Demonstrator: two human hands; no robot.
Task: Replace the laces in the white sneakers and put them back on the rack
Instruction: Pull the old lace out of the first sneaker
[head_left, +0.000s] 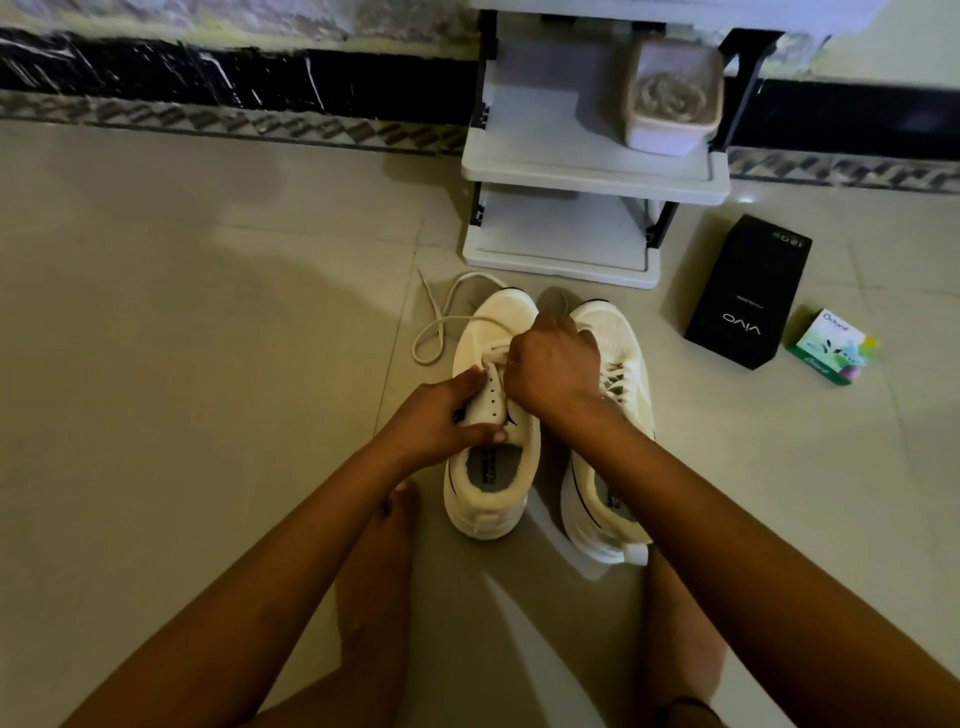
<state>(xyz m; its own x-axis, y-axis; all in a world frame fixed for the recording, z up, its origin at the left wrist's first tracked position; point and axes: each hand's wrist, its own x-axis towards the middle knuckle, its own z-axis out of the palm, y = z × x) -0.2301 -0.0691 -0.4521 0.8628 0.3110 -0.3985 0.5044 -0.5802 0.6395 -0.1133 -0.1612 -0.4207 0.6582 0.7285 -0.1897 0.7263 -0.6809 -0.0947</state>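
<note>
Left hand gripping sneaker tongue, right hand curled knuckles-up, pinching lace above eyelets

The person's arms are bare all the way down to the left hand and the right hand. The legs beneath are bare too. The left thumbnail is cut short.

A black box lies on the floor. It has the word "vivo" on it in white letters, upside down from here. At its far end is a small number that looks like "120". Next to it is a little green and white box with a blue word, maybe "Odonil". The dark print inside the left sneaker and the right sneaker is too blurry to read.
</note>
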